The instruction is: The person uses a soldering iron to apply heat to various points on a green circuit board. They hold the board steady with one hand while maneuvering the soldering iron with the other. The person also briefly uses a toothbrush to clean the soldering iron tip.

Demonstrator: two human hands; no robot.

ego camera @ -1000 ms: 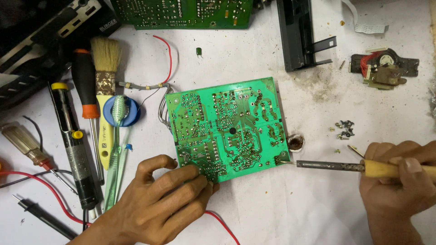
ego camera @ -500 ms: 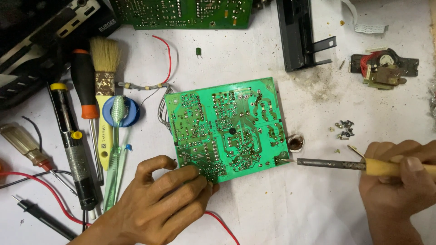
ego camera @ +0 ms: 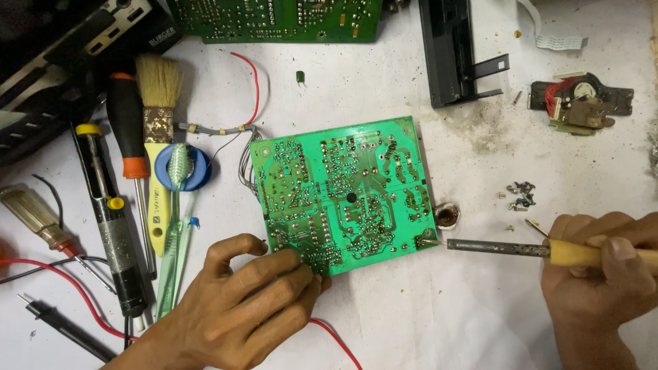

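Green rectangular circuit board (ego camera: 343, 195) sits solder-side up in the middle of my white bench (ego camera: 425, 322). My left hand (ego camera: 240, 305) lies open, fingertips pinning its near edge. My right hand (ego camera: 603, 274) is clenched around the wooden-handled soldering iron (ego camera: 541, 250), tip touching the board's right corner, just below a little round flux tin (ego camera: 447, 216).

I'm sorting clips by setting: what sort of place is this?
Probably an electronics repair bench. The right hand holds a soldering iron to a green circuit board that the left hand steadies, with screwdrivers and a brush beside it.
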